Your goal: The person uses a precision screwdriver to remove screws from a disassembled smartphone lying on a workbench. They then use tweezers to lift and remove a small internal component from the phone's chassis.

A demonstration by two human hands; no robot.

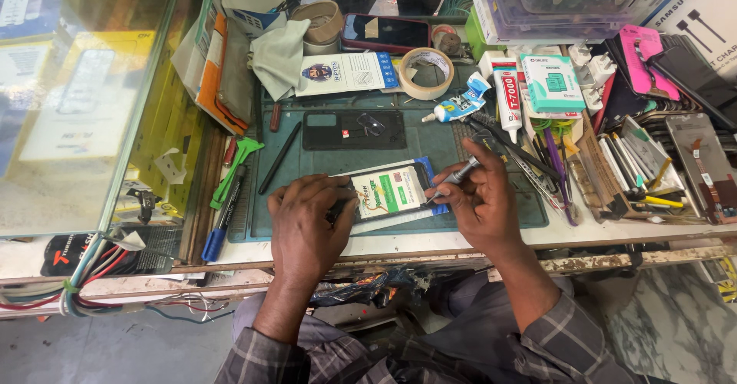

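Checked sleeves come up from the bottom, and both hands rest near the front edge of the green work mat (pixel 430 150). Left hand (pixel 307 219) lies curled over the left end of a phone (pixel 384 194), pressing it flat on the mat; the fingers bend over its edge, so it grasps the phone. Right hand (pixel 480 200) pinches a thin metal tool (pixel 454 177) between thumb and fingers, and the tip touches the phone's right end, where a green and white battery shows.

To do this well, I think the left hand should keep the phone from sliding, and the right hand should push softly and slowly, so the tip does not slip or poke the battery.

Room is tight on the right. Tweezers and small tools (pixel 537 161) lie just beside the right hand, near the mat's right edge. A glue tube (pixel 508 96) and a tape roll (pixel 427 73) sit near the mat's back edge. A black phone back cover (pixel 353 129) lies in the middle of the mat, behind the phone. A black pen (pixel 279 158) and a green plastic tool (pixel 234 168) lie at the mat's left edge. The bench's front edge is close to the wrists, so the phone should stay on the mat.
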